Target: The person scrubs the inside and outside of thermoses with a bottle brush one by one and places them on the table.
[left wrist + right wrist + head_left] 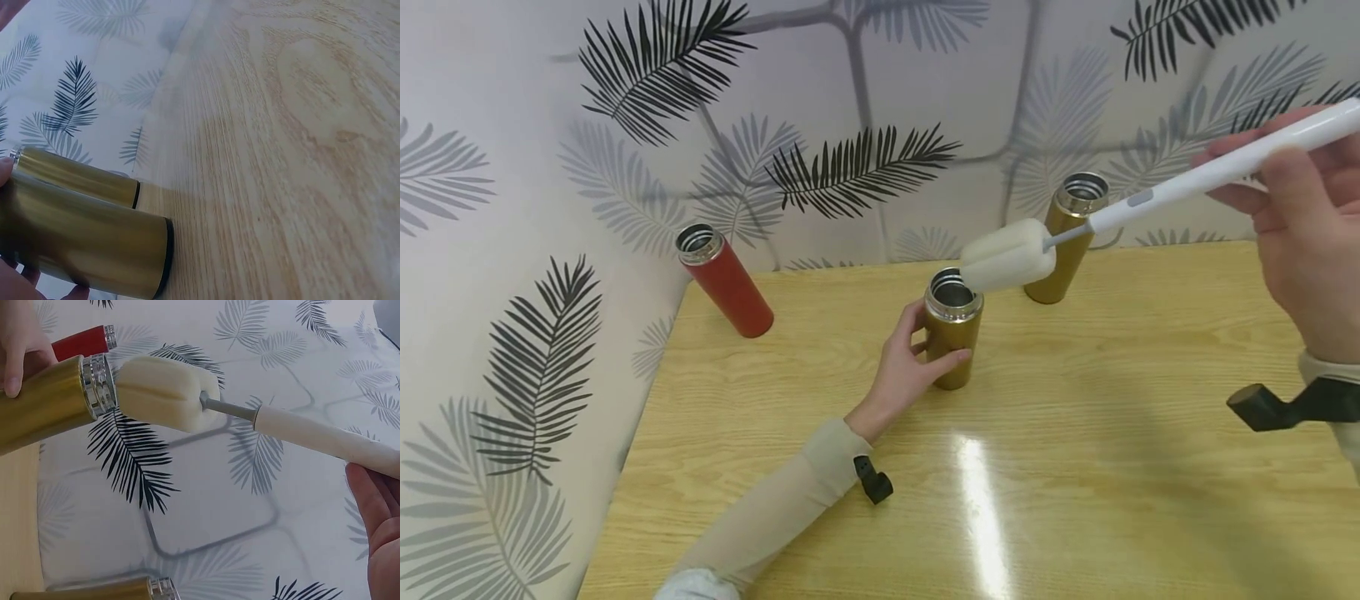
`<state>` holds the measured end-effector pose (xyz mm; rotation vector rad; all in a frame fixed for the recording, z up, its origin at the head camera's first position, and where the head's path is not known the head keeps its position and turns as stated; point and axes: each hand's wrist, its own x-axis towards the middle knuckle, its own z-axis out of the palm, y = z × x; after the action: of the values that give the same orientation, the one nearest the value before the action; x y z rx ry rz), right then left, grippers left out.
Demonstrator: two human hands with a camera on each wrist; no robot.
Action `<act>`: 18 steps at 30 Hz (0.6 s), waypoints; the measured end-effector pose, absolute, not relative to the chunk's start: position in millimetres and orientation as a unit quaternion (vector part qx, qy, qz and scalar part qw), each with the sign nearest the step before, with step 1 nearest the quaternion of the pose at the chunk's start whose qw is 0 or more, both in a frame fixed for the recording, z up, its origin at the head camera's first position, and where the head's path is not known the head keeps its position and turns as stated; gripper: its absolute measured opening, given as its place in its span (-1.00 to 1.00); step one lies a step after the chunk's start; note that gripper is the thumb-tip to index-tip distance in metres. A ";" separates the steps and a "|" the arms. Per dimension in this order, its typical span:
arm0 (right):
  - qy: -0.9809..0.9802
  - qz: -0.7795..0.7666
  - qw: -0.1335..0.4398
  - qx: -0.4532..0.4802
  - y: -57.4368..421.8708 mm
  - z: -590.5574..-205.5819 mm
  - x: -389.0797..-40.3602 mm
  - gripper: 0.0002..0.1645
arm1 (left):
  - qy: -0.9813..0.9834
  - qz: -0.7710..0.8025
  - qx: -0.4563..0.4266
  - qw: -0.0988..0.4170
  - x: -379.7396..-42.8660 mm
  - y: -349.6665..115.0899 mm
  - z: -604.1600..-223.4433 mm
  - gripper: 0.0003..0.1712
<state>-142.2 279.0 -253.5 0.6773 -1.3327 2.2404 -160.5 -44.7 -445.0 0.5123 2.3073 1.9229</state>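
Near the middle of the wooden table stands an open gold flask [953, 350] with a silver threaded neck. My left hand [901, 371] grips its side, thumb across the front; the left wrist view shows the flask [94, 240] standing on its black base. High at the right, my right hand [1307, 242] holds a sponge bottle brush [1202, 171] by its white handle. The brush's cream sponge head [1009, 255] points left and down, overlapping the flask's rim in the head view. From the right wrist, that sponge [159, 394] appears right at the flask's mouth [100, 386].
A second uncapped gold flask [1063, 250] stands at the back edge, right of the held one. An uncapped red flask [730, 287] stands at the back left. Behind the table [820, 375] rises a wall [925, 92] with a leaf pattern.
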 end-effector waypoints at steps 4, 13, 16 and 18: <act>-0.468 0.822 0.204 0.252 264.1 -249.5 -145.1 -0.74 | 0.756 0.631 0.169 0.050 -161.0 -45.4 -445.4 -0.08; -0.544 0.763 0.208 0.278 243.2 -234.0 -150.5 -0.64 | 0.751 0.635 0.171 0.059 -162.9 -45.2 -448.4 -0.08; -0.597 0.715 0.222 0.288 236.6 -227.5 -152.3 -0.67 | 0.749 0.637 0.174 0.057 -162.9 -44.8 -449.3 -0.11; -0.627 0.684 0.230 0.293 231.1 -223.1 -153.3 -0.71 | 0.749 0.637 0.175 0.055 -162.8 -44.4 -449.5 -0.12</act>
<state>-153.3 231.1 -223.1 0.8061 -1.7258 1.8820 -162.8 -44.4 -449.5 0.5314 2.2722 1.9342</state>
